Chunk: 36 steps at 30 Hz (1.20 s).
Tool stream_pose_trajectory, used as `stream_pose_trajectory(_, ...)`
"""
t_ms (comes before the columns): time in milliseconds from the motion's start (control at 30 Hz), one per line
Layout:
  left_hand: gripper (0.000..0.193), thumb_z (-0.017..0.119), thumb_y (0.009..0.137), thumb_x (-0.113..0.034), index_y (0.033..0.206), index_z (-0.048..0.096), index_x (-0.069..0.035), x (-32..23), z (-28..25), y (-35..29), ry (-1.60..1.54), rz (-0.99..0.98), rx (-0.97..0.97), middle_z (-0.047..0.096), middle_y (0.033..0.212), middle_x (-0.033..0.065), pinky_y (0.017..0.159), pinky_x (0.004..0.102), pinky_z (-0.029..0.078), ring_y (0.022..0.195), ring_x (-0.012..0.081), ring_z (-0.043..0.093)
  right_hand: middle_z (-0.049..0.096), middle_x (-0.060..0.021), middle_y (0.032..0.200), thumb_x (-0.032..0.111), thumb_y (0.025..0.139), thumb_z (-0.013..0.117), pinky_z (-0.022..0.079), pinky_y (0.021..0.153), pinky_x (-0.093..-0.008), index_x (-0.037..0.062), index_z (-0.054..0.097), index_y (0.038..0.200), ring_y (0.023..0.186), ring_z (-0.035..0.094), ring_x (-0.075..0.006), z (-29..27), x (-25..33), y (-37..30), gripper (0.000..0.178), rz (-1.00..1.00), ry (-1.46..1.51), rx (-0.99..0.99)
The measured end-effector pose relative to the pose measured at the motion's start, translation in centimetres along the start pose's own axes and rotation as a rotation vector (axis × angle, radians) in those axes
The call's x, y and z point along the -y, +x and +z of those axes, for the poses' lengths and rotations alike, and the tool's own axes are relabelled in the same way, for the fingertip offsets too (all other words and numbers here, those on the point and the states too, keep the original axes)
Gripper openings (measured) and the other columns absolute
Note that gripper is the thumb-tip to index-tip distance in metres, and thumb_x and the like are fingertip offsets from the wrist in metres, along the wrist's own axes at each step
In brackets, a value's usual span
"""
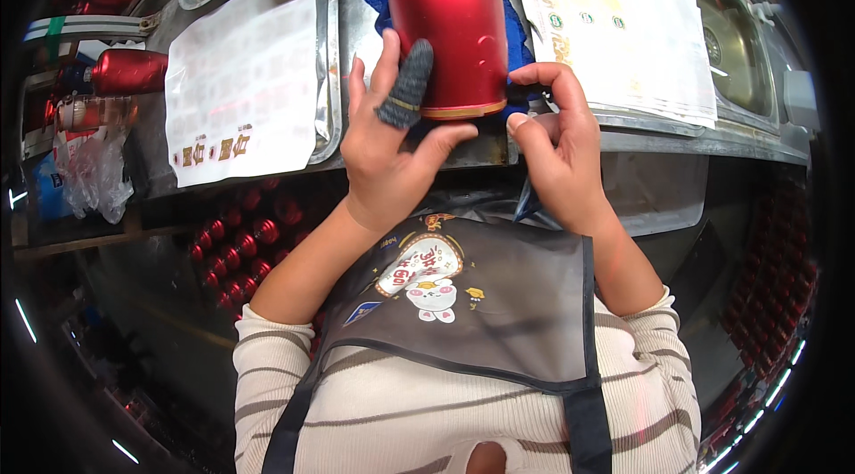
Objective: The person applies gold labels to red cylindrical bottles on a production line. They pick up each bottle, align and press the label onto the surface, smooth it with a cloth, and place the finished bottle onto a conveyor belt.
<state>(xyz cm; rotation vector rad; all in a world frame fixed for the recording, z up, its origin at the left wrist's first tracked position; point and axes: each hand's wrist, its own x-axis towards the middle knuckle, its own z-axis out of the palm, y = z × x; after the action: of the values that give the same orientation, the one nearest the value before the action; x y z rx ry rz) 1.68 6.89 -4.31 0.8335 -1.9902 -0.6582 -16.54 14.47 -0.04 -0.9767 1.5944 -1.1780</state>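
Observation:
A large glossy red bottle (pixel 450 24) lies on a blue cloth (pixel 517 33), its base with a gold-coloured rim toward me. My left hand (pixel 387 145) has its fingers spread along the bottle's left side, the thumb stretched out just below the rim. A dark grey knitted finger cover (pixel 410 87) sits on one of its fingers. At the right of the base, my right hand (pixel 561 136) has thumb and index finger curled toward each other. Something small and dark shows between them; what it is I cannot make out.
Printed sheets (pixel 614 38) lie stacked on a metal tray at right, beside a metal basin (pixel 735 47). Another printed sheet (pixel 240 82) covers a tray at left. Beyond it are a red bottle (pixel 129 72) and a clear plastic bag (pixel 93 171). Several red bottles (pixel 236 243) stand below the bench.

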Motion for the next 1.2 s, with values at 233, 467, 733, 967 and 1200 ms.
stream_pose_trajectory(233, 0.048, 0.083, 0.079, -0.014, 0.120, 0.067, 0.004, -0.1, -0.9, -4.2, 0.104, -0.067, 0.140, 0.046, 0.149, 0.0272, 0.115, 0.0631, 0.016, 0.138, 0.0415, 0.046, 0.054, -0.0122, 0.110, 0.026, 0.078, 0.084, 0.048, 0.062, -0.0270, 0.0010, 0.043, 0.124, 0.075, 0.061, -0.0148, 3.2, -0.8, 1.4, 0.066, -0.475, -0.529, -0.306)
stream_pose_trajectory(467, 0.038, 0.080, 0.079, -0.011, 0.114, 0.070, 0.002, 0.5, -1.0, -3.8, 0.152, 0.003, 0.166, 0.046, 0.150, 0.0264, 0.115, 0.0648, 0.013, 0.137, 0.0425, 0.047, 0.051, -0.0178, 0.115, 0.024, 0.084, 0.079, 0.050, 0.061, -0.0296, -0.0032, 0.038, 0.125, 0.074, 0.065, -0.0194, 3.2, -1.6, 1.9, 0.064, -0.492, -0.455, -0.230)
stream_pose_trajectory(733, 0.040, 0.080, 0.080, -0.011, 0.116, 0.069, 0.001, -0.4, -0.9, -2.7, 0.233, 0.071, 0.191, 0.045, 0.150, 0.0267, 0.113, 0.0669, 0.015, 0.137, 0.0442, 0.046, 0.054, -0.0191, 0.110, 0.028, 0.084, 0.075, 0.053, 0.071, -0.0403, -0.0001, 0.046, 0.123, 0.087, 0.062, -0.0340, 2.3, -1.4, 1.6, 0.056, -0.413, -0.328, -0.191)
stream_pose_trajectory(967, 0.038, 0.081, 0.080, -0.019, 0.114, 0.073, -0.006, -2.1, -0.8, -1.5, 0.404, 0.095, 0.223, 0.042, 0.150, 0.0318, 0.111, 0.0687, 0.019, 0.137, 0.0479, 0.045, 0.053, -0.0179, 0.110, 0.015, 0.090, 0.066, 0.052, 0.068, -0.0332, -0.0002, 0.052, 0.122, 0.077, 0.061, -0.0263, 1.5, -1.8, 1.5, 0.039, -0.396, -0.168, -0.139)
stream_pose_trajectory(1200, 0.042, 0.081, 0.073, -0.013, 0.114, 0.074, -0.016, -3.1, -0.8, 0.0, 0.534, 0.226, 0.237, 0.035, 0.151, 0.0366, 0.109, 0.0718, 0.016, 0.136, 0.0542, 0.040, 0.053, -0.0062, 0.103, 0.000, 0.096, 0.053, 0.043, 0.065, -0.0202, -0.0006, 0.055, 0.123, 0.071, 0.051, -0.0056, 0.9, -3.3, 1.3, 0.028, -0.252, 0.148, -0.053)
